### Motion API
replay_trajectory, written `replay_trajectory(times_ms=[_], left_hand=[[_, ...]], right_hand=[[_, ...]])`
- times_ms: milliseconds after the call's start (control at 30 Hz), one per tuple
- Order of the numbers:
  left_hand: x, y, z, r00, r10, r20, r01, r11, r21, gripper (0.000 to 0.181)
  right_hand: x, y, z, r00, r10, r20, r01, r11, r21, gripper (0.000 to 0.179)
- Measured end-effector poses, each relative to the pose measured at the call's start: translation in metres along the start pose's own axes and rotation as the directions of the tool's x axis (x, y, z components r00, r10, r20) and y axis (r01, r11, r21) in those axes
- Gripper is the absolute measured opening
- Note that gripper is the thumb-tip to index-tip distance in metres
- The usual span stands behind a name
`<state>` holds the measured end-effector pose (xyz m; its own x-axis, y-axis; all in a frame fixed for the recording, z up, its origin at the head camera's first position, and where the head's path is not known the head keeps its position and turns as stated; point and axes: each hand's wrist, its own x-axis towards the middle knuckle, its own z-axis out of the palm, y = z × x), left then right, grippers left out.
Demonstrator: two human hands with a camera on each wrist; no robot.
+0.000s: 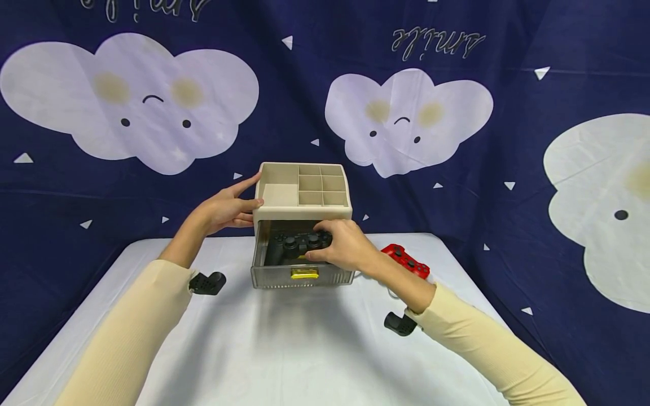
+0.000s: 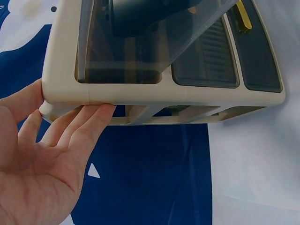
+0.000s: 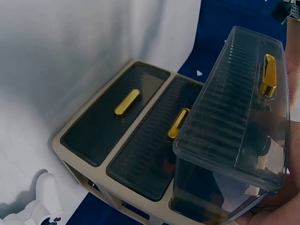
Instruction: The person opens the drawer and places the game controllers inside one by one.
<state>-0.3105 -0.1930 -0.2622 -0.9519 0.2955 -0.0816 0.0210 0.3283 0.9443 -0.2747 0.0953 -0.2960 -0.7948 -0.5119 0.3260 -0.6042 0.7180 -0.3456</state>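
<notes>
A cream desktop organizer (image 1: pixel 304 214) stands on the table, its top smoky clear drawer (image 1: pixel 330 277) pulled out. Inside that drawer lies a black game controller (image 1: pixel 299 242). My right hand (image 1: pixel 347 243) reaches in from the right and grips the controller's right end, thumb toward the drawer front. On the organizer's left side, my left hand (image 1: pixel 225 210) presses with nearly straight fingers, and its thumb touches the upper edge. Those fingers (image 2: pixel 89 124) lie along the side wall in the left wrist view. The drawer hides most of the right hand in the right wrist view.
A red game controller (image 1: pixel 406 260) lies right of the organizer, partly behind my right forearm. At the lower left of the right wrist view is a white controller (image 3: pixel 40 204). Two lower drawers with gold handles (image 3: pixel 126 102) are closed. A dark blue cloud-patterned curtain (image 1: pixel 294 113) hangs behind.
</notes>
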Motion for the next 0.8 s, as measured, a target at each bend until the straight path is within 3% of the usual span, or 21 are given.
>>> replay_trajectory(times_ms=[800], left_hand=[[0.0009, -0.0004, -0.0002, 1.0, -0.006, -0.006, 0.006, 1.0, 0.009, 0.078]], right_hand=[[-0.0002, -0.0006, 0.002, 1.0, -0.009, 0.015, 0.009, 0.998, -0.055, 0.055]])
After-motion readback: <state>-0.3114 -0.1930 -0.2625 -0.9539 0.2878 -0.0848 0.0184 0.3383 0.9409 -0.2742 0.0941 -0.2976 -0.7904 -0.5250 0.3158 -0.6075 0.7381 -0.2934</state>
